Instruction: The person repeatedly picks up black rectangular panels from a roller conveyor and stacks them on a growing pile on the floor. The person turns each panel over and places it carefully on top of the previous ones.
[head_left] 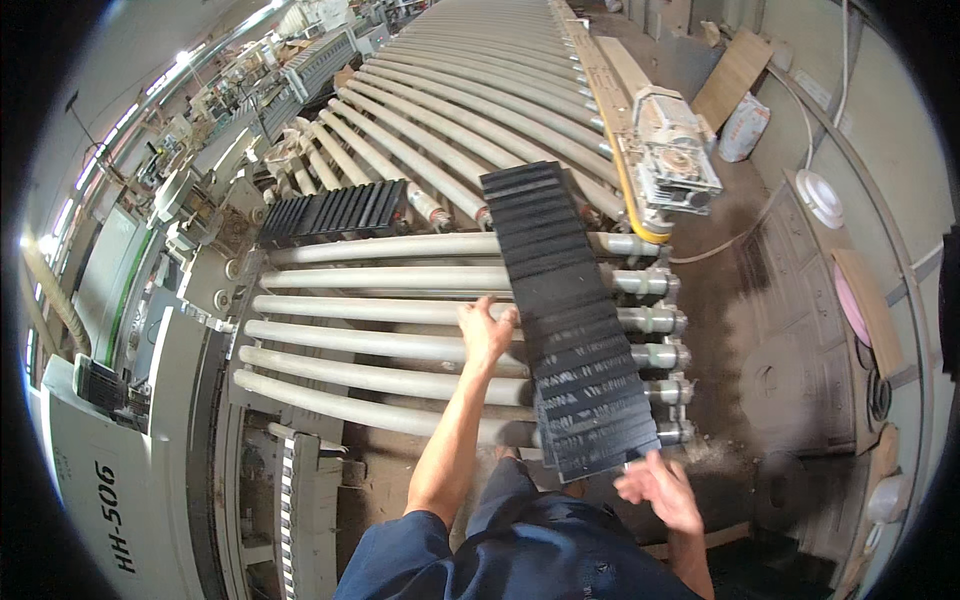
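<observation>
Standing at the rollers (370, 340), I have both hands around a long pile of black strips (570, 300). The pile lies aslant across the right part of the rollers, its near end toward my body, with the strips overlapping down its length. My left hand (488, 330) is over the rollers just beside the pile's left edge, fingers loosely bent and parted, with nothing visible in its grasp. My right hand (660, 490) is at the near right corner, fingers curled; I cannot tell whether they grip that corner or only come close to it. A second group of black strips (335, 212) sits farther off to the left, at the far side of these rollers. A motor (670, 140) stands beyond the pile on the right, and a pale machine cabinet (90, 430) stands to my left.
</observation>
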